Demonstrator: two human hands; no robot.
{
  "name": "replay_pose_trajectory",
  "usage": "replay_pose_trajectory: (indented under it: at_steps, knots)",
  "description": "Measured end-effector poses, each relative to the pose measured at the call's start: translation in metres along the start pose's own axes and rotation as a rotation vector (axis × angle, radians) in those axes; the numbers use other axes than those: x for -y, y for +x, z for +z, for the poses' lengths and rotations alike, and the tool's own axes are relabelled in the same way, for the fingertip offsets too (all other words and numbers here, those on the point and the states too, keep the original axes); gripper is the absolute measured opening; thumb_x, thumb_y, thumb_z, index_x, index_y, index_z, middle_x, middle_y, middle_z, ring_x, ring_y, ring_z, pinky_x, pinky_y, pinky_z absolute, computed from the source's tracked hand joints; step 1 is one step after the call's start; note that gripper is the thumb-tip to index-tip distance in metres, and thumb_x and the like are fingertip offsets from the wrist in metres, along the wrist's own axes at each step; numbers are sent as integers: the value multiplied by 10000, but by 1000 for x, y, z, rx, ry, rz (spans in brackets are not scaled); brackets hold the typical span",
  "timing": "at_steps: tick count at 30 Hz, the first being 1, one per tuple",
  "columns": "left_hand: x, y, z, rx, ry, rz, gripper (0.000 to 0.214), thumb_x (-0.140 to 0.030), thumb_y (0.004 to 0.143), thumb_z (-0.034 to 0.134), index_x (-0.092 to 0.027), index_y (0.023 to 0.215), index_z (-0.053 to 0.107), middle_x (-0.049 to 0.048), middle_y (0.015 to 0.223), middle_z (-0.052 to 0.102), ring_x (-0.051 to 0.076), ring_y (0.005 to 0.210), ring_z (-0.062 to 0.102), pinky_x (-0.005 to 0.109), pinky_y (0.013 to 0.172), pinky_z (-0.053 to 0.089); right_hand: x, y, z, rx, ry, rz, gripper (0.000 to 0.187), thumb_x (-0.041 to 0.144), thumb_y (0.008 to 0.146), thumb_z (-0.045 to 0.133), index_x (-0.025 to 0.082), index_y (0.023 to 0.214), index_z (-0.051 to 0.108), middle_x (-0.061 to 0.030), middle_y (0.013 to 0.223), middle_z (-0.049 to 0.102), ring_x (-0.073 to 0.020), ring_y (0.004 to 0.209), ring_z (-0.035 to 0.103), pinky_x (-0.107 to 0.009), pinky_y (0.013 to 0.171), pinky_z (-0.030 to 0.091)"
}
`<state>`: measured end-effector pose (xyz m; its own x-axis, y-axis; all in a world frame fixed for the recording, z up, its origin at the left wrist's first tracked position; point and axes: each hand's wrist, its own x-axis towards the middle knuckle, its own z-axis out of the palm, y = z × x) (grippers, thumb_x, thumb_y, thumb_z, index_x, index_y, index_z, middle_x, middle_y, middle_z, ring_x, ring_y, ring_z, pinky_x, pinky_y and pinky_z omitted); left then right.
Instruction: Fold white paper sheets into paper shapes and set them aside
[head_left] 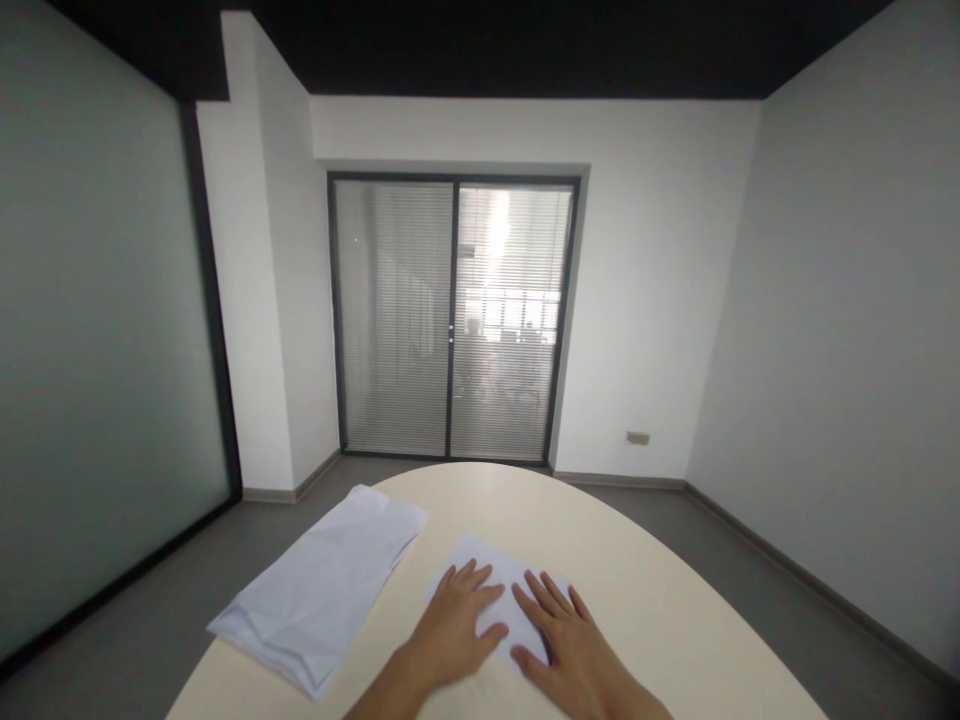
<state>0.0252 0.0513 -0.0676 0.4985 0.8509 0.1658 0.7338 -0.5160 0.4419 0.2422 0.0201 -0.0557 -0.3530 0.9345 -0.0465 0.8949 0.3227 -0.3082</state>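
Observation:
A white sheet of paper (501, 567) lies on the pale round table (645, 600), partly covered by both hands. My left hand (461, 620) rests on its left part, fingers spread and pointing away from me. On the right part lies my right hand (564, 635), palm down with the fingers apart. Neither hand grips anything. To the left of my left hand is a stack of creased white paper (330, 580), its near edges uneven and reaching over the table's left edge.
Beyond the table's far curved edge stands a glass door (450, 320) with blinds and a dark frame. A frosted glass panel (97, 330) runs along the left. A wall socket plate (637, 438) sits low on the white far wall.

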Motion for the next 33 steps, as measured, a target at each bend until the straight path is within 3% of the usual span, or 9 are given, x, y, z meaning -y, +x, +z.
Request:
replay_pose_trajectory:
  at_steps: [7, 15, 19, 25, 33]
  knots:
    - [0, -1, 1, 38, 5, -2, 545, -477, 894, 505, -325, 1416, 486, 22, 1564, 339, 285, 1465, 234, 518, 1204, 130, -2, -1, 1, -23, -5, -28, 811, 719, 857, 408, 286, 1530, 273, -70, 1608, 179, -333, 1490, 108, -588, 1185, 12]
    - [5, 6, 7, -6, 28, -12, 483, -295, 942, 379, -261, 1408, 503, 12, 1525, 411, 219, 1442, 303, 461, 1208, 183, -4, -1, 0, 6, 11, -102, 886, 649, 835, 493, 189, 1543, 222, -97, 1604, 176, -300, 1491, 133, -500, 1215, 66]
    - [6, 7, 10, -39, 56, -66, 487, -286, 945, 355, -230, 1404, 510, 28, 1520, 419, 218, 1435, 318, 451, 1207, 188, -4, -2, 1, 11, 6, -92, 893, 644, 828, 503, 194, 1545, 217, -92, 1607, 162, -309, 1491, 123, -507, 1212, 75]
    - [6, 4, 10, -8, 89, -31, 595, -475, 917, 455, -215, 1453, 441, 60, 1567, 326, 264, 1464, 245, 472, 1209, 157, -6, 1, 4, 13, -3, -99, 903, 658, 829, 495, 198, 1548, 202, -95, 1610, 149, -307, 1494, 105, -509, 1211, 64]
    - [13, 11, 12, -61, 39, -60, 478, -337, 934, 430, -222, 1389, 520, 45, 1503, 445, 236, 1425, 336, 450, 1194, 214, -8, -2, 2, 26, 35, -173, 835, 654, 844, 494, 264, 1538, 243, -84, 1609, 182, -308, 1491, 131, -541, 1198, 47]
